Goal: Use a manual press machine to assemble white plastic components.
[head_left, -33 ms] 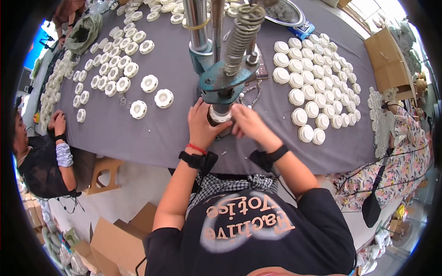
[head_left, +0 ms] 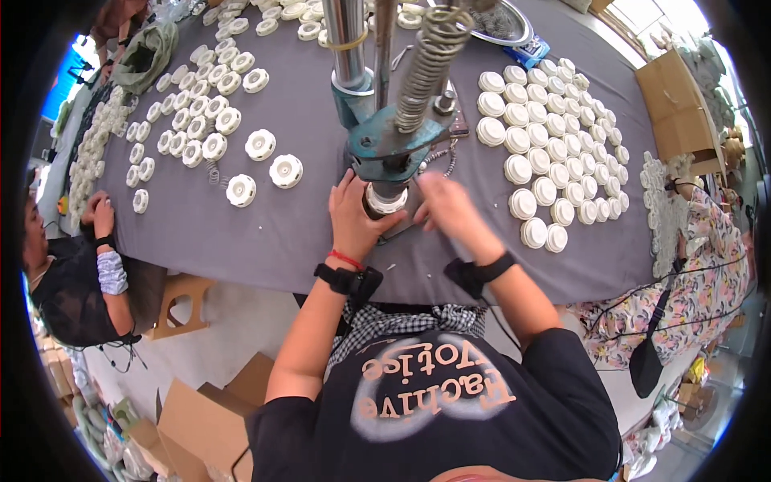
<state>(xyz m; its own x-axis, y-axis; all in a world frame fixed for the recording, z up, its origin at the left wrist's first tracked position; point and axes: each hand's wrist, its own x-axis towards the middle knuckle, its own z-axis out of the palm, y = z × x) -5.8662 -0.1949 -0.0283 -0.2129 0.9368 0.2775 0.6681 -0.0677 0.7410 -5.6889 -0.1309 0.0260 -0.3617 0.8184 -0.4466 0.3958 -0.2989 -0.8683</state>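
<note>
A teal hand press (head_left: pixel 384 143) with a steel post and a large coil spring stands on the grey-covered table. Under its dark ram sits a white round plastic part (head_left: pixel 387 201), in the dark holder at the press's foot. My left hand (head_left: pixel 351 221) is closed around the part's left and front side, thumb across the front. To the right of the part and apart from it is my right hand (head_left: pixel 450 207), bent at the fingers and blurred by motion; whether it holds anything cannot be made out.
White ridged caps (head_left: pixel 229 120) and a few loose springs (head_left: pixel 214 173) lie left. Rows of white stepped caps (head_left: pixel 544 191) fill the right. Behind are a metal bowl (head_left: pixel 510 24) of springs, a blue packet (head_left: pixel 530 53) and a beaded string (head_left: pixel 450 165). One co-worker (head_left: pixel 80 273) sits left, another right.
My right hand has moved right, away from the white part. My left hand stays around it, and the press has hardly moved.
</note>
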